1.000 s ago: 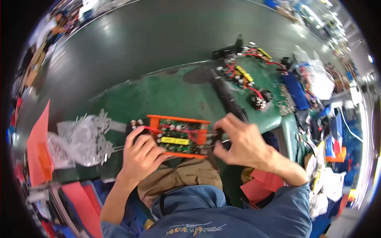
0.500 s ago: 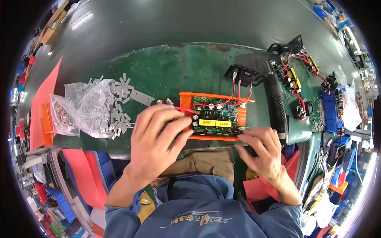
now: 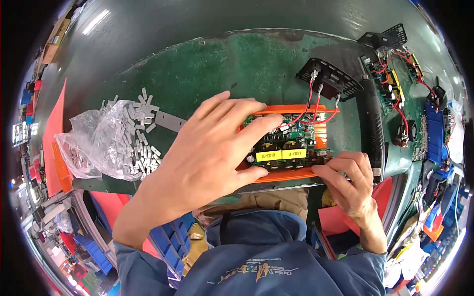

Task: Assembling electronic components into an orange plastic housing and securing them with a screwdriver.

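Right of the frame's centre, the orange casing (image 3: 291, 175) lay on the table (image 3: 197, 74). The left hand (image 3: 210, 148) spanned and clasped its left end; the right hand (image 3: 350, 180), curled, touched its lower-right edge (whether gripping, I couldn't tell).

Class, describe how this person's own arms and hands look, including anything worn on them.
The left hand and right hand are both without gloves, and no watch or bracelet shows. The left sleeve and right sleeve are plain dark blue and end near the elbows. They belong to a matching top with gold and white printing on its front.
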`<move>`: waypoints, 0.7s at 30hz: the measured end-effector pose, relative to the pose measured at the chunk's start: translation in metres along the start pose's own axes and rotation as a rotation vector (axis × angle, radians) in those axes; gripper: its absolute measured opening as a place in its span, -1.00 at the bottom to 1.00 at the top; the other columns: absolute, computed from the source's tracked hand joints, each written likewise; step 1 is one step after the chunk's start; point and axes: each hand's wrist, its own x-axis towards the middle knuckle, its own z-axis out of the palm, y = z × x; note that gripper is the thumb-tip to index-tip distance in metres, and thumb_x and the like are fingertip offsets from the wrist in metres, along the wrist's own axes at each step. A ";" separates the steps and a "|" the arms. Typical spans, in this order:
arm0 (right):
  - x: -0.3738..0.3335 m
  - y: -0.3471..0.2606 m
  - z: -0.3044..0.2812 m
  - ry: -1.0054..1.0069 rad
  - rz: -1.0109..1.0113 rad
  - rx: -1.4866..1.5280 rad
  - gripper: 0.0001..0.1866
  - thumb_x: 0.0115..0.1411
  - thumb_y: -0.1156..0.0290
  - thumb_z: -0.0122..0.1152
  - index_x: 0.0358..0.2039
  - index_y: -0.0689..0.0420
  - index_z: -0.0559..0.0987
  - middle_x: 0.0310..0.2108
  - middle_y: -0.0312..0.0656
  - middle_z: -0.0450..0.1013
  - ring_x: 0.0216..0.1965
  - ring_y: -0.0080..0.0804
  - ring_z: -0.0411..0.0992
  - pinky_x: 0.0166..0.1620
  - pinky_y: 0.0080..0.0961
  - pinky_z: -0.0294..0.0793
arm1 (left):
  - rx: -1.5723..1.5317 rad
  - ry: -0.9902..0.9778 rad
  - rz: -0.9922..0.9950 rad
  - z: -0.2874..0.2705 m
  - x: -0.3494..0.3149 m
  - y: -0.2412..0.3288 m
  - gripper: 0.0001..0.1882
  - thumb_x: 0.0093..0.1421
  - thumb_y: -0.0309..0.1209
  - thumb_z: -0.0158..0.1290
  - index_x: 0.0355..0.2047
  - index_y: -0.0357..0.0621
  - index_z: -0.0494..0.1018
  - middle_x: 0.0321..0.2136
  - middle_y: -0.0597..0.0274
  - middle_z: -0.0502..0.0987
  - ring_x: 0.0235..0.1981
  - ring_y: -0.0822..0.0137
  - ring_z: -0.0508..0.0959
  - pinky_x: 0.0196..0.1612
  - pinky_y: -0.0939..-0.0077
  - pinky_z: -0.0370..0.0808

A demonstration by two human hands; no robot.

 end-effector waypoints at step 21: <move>0.007 -0.002 -0.005 0.072 0.036 -0.102 -0.56 -0.18 0.71 0.52 -0.21 0.14 0.71 -0.27 -0.20 0.54 -0.18 -0.13 0.50 -0.13 -0.25 0.51 | 0.020 0.296 -0.115 -0.040 -0.027 -0.028 -0.49 0.12 -0.38 0.40 0.10 -0.10 0.59 0.04 0.12 0.65 0.11 0.03 0.60 0.20 0.20 0.49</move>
